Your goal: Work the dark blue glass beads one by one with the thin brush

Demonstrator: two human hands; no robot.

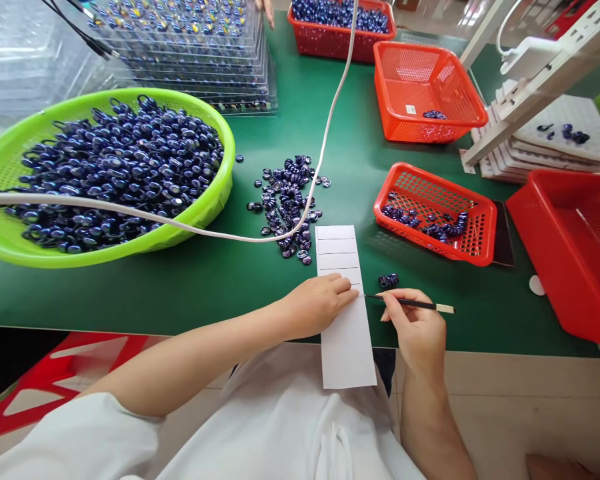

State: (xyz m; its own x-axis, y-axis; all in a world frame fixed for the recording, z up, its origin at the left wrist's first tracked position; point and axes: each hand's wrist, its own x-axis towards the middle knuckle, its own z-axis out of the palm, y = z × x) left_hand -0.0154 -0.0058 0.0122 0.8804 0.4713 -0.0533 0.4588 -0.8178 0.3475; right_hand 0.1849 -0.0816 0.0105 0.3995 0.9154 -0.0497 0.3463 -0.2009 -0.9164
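A long white card strip (341, 293) with ruled lines lies at the front edge of the green table (280, 287) and hangs over my lap. My left hand (316, 303) rests on the card's left edge with its fingers curled down onto it. My right hand (416, 327) pinches a thin dark stick tool (411, 304) whose tip touches the card's right edge. A small cluster of dark blue glossy beads (389, 280) lies just beyond the tool. A loose pile of the same beads (287, 200) lies beyond the card.
A green basket (10, 167) heaped with blue beads stands at the left, with a white cable (325, 133) across it. Red baskets (485, 227) stand at the right and back. Clear trays (205, 53) are stacked at the back, white foam boards (555, 133) at the far right.
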